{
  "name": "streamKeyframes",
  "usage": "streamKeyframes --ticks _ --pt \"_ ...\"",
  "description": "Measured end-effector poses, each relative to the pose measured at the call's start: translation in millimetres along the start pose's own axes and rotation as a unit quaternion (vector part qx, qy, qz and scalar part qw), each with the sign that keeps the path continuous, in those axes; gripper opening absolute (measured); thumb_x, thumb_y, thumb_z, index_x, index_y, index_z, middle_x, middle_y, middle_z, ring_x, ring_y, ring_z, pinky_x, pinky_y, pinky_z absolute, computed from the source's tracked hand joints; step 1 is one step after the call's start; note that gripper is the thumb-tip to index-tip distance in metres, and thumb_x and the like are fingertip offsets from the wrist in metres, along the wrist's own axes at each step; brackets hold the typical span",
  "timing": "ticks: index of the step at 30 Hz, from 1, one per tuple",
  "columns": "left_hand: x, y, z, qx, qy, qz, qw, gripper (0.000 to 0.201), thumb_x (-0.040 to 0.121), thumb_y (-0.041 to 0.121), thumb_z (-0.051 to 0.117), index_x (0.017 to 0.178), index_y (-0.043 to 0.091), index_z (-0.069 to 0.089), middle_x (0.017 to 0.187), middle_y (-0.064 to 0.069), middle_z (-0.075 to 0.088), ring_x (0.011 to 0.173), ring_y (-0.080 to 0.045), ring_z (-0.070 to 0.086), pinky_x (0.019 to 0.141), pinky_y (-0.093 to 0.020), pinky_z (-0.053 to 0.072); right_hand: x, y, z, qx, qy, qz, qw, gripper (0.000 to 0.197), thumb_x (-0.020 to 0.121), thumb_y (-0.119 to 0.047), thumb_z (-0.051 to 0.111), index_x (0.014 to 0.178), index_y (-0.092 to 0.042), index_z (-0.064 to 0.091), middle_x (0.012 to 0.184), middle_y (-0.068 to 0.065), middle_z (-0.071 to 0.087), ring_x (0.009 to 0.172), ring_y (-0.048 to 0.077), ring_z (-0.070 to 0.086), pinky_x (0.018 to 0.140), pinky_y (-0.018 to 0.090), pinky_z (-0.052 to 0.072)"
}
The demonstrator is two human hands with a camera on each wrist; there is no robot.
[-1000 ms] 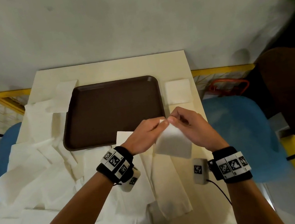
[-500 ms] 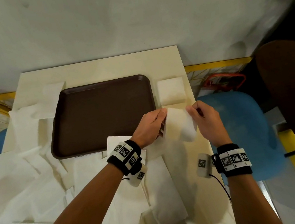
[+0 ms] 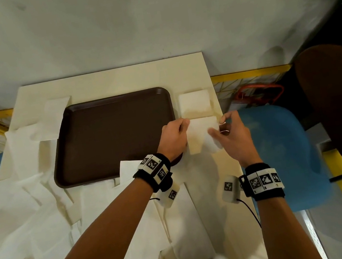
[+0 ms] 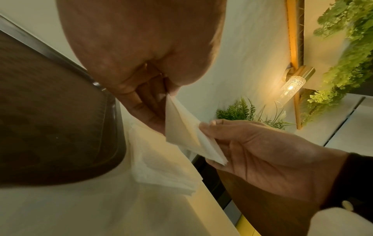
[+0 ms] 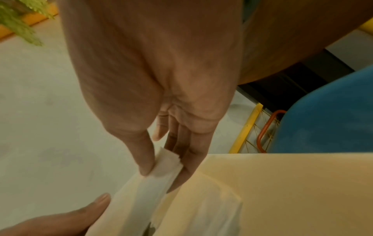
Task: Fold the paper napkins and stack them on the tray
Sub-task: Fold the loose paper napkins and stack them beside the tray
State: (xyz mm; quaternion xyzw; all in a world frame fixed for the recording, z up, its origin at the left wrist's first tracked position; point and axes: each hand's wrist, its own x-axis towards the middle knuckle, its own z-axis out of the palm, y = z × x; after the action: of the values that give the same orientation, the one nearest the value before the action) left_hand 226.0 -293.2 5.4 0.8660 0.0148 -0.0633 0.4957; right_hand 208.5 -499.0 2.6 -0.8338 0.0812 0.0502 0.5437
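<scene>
1. Cream table [image 3: 111, 80] against pale wall; blue chair [image 3: 284, 155] to the right
2. Brown tray [image 3: 109, 135] holds nothing; folded stack [image 3: 194, 104] just beside it, loose napkins [image 3: 21, 219] left
3. Left hand [image 3: 173, 139] and right hand [image 3: 232, 139] each pinch one napkin [image 3: 200, 134] above the table, right of the tray

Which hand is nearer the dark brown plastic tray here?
Left. The left hand hovers over the dark brown plastic tray's near right corner, pinching the white folded napkin. The right hand pinches the napkin's other side, farther right, above the table.
</scene>
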Motion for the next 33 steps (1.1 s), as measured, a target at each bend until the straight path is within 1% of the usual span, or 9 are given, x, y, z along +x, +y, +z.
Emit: streamKeyframes --ticks 3,6,9,11,14,18,27,30,33 --pt "9 -2 3 0.015 -0.026 -0.033 0.999 0.036 0.112 0.033 0.05 0.083 0.014 0.055 0.073 -0.002 0.061 0.072 -0.016 0.056 0.07 -0.033 0.041 6 5 2 -0.048 0.028 -0.015 0.998 0.024 0.096 -0.027 0.081 0.096 -0.027 0.058 0.088 -0.005 0.074 0.076 0.008 0.071 0.07 0.026 0.057" --pt "10 -3 7 0.019 -0.048 -0.07 0.996 0.021 0.104 0.024 0.065 0.123 0.018 0.056 0.099 -0.002 0.068 0.101 -0.018 0.059 0.076 -0.025 0.05 12 6 5 -0.067 0.046 -0.009 0.997 0.018 0.097 -0.022 0.081 0.093 -0.022 0.063 0.089 -0.006 0.073 0.083 0.008 0.07 0.069 0.017 0.051" --pt "5 -5 11 0.01 -0.027 -0.064 0.998 0.036 0.099 0.006 0.064 0.121 0.025 0.044 0.094 -0.007 0.062 0.096 -0.022 0.059 0.072 -0.023 0.05 16 8 11 -0.099 0.04 0.002 0.994 0.015 0.097 -0.023 0.08 0.095 -0.02 0.066 0.092 -0.005 0.071 0.083 0.006 0.066 0.064 0.005 0.044" --pt "6 -8 15 0.041 -0.023 -0.047 0.998 0.033 0.099 0.003 0.061 0.116 0.026 0.045 0.09 -0.008 0.062 0.093 -0.027 0.062 0.076 -0.036 0.058 18 9 14 -0.119 0.035 0.008 0.992 0.014 0.098 -0.021 0.079 0.098 -0.019 0.066 0.094 -0.003 0.069 0.083 0.004 0.063 0.062 0.003 0.044" --pt "10 -9 19 0.12 -0.042 -0.042 0.991 0.023 0.1 0.007 0.063 0.118 0.02 0.057 0.099 -0.009 0.065 0.088 -0.026 0.067 0.085 -0.049 0.062 21 11 18 -0.137 0.032 0.003 0.99 0.013 0.099 -0.017 0.078 0.101 -0.018 0.066 0.097 -0.002 0.069 0.083 0.009 0.065 0.069 0.011 0.05" --pt "13 -10 25 0.202 -0.07 -0.05 0.976 0.029 0.102 0.01 0.063 0.13 0.013 0.062 0.129 -0.014 0.057 0.11 -0.034 0.063 0.102 -0.05 0.055 26 18 24 -0.198 0.015 0.011 0.98 0.017 0.098 -0.015 0.078 0.106 -0.017 0.063 0.107 0.004 0.066 0.095 0.023 0.064 0.087 0.037 0.057" --pt "3 -2 23 0.32 -0.08 0.031 0.944 0.049 0.097 0.008 0.072 0.144 0.007 0.055 0.148 -0.015 0.036 0.13 -0.031 0.044 0.12 -0.041 0.041 11 12 25 -0.244 0.008 0.014 0.97 0.024 0.101 -0.022 0.073 0.122 -0.015 0.064 0.128 0.012 0.058 0.115 0.032 0.061 0.099 0.045 0.055" --pt "-18 6 6 0.25 -0.068 0.033 0.965 0.049 0.1 0.011 0.07 0.146 0.013 0.056 0.144 -0.008 0.044 0.132 -0.026 0.047 0.116 -0.039 0.045 -11 5 24 -0.233 0.048 -0.019 0.971 0.026 0.102 -0.024 0.073 0.124 -0.014 0.064 0.127 0.011 0.06 0.113 0.03 0.061 0.095 0.043 0.055" --pt "-51 2 -17 0.189 -0.047 0.053 0.979 0.028 0.1 0.015 0.067 0.128 0.016 0.066 0.122 -0.002 0.056 0.113 -0.022 0.059 0.101 -0.041 0.055 -42 -5 29 -0.198 0.05 -0.038 0.978 0.019 0.102 -0.027 0.073 0.117 -0.017 0.066 0.116 0.005 0.064 0.1 0.025 0.065 0.089 0.043 0.058"
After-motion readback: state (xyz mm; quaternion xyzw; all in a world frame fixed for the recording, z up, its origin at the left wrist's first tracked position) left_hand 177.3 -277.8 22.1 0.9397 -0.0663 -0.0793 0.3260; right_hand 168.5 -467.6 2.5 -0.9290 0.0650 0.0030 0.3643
